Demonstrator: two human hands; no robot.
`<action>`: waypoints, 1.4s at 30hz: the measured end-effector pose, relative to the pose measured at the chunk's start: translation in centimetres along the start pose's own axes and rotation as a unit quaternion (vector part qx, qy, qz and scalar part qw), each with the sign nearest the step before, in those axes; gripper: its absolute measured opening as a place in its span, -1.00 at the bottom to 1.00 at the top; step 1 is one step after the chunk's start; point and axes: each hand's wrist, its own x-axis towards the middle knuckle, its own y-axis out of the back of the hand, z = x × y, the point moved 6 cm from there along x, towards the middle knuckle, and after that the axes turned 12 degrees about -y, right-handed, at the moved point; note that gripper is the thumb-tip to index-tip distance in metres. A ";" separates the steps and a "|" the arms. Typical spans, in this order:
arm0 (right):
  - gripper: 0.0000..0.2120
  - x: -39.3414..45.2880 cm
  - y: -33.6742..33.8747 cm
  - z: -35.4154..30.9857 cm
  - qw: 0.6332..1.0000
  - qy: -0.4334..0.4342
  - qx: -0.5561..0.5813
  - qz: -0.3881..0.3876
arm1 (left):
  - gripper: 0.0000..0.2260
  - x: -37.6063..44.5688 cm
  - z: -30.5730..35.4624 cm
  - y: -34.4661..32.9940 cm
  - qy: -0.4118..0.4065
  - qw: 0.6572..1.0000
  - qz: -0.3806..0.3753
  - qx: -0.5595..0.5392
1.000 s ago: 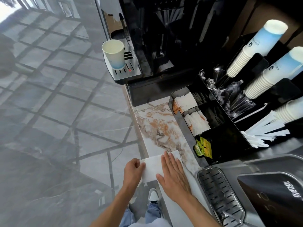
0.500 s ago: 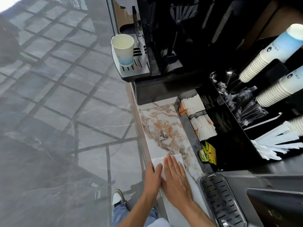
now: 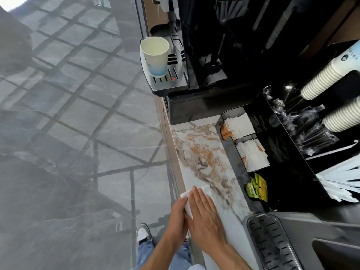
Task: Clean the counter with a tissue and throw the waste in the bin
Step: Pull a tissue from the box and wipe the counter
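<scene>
A white tissue [image 3: 204, 190] lies flat on the marble counter [image 3: 206, 152] near its front edge, mostly covered by my hands. My right hand [image 3: 204, 213] presses flat on top of it with fingers together and stretched. My left hand [image 3: 178, 217] sits at the counter's edge beside the right one, its fingers against the tissue's left side. No bin is in view.
A black organiser [image 3: 272, 152] with sachets, stirrers and paper cup stacks [image 3: 327, 78] borders the counter on the right. A coffee machine [image 3: 214, 55] with a paper cup [image 3: 155, 55] on its tray stands ahead. A drip grille [image 3: 270, 240] sits at the near right. Grey tiled floor lies left.
My left hand has moved in from the tissue's left corner to lie right beside my right hand. The tissue now shows less, covered by both hands.
</scene>
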 end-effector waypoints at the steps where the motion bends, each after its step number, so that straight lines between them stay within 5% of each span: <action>1: -0.43 0.0 -0.1 -0.3 1.000 0.000 0.004 0.008 | -0.67 0.0 0.0 0.1 0.003 1.000 -0.003 -0.006; 8: -0.45 -0.1 -1.3 -3.1 0.999 0.007 -0.010 0.038 | -0.66 0.3 -0.1 1.3 0.030 0.999 -0.009 -0.018; 12: -0.51 -0.3 -1.4 -3.2 0.989 -0.024 -0.016 0.147 | -0.66 0.4 -0.1 1.8 0.044 0.999 -0.017 -0.027; 13: -0.50 -0.5 -1.7 -3.6 0.989 -0.031 -0.060 0.133 | -0.66 0.4 -0.2 1.9 0.048 0.998 -0.019 -0.032; 15: -0.49 -0.1 -3.4 -4.3 0.978 -0.119 -0.166 -0.048 | -0.67 0.4 -0.3 2.1 0.057 0.997 -0.026 -0.046; 18: -0.57 0.9 -5.4 -2.9 0.814 -0.212 -0.531 -0.102 | -0.70 0.3 -0.5 2.4 0.073 0.993 -0.033 -0.086; 19: -0.60 0.7 -6.3 -3.1 0.853 -0.179 -0.476 -0.116 | -0.72 0.3 -0.7 2.7 0.083 0.990 -0.030 -0.105; 20: -0.60 0.0 -6.1 -2.9 0.937 -0.183 -0.270 -0.122 | -0.72 0.2 -0.9 3.0 0.094 0.987 -0.021 -0.125; 21: -0.56 -1.0 -5.1 -3.1 0.971 -0.182 -0.075 -0.136 | -0.70 0.2 -1.1 3.4 0.103 0.984 -0.011 -0.144; 23: -0.51 -0.4 -2.8 -4.0 0.999 -0.033 -0.018 -0.007 | -0.66 0.0 -1.3 3.7 0.115 0.976 0.000 -0.184; 34: -0.28 -0.8 -2.6 -5.5 0.994 0.049 0.007 -0.094 | -0.45 -0.5 -1.1 3.6 0.113 0.938 -0.053 -0.323; 42: -0.22 -1.8 -1.7 -8.1 0.989 0.087 0.046 -0.107 | -0.40 -1.5 -1.5 6.3 0.107 0.945 0.004 -0.310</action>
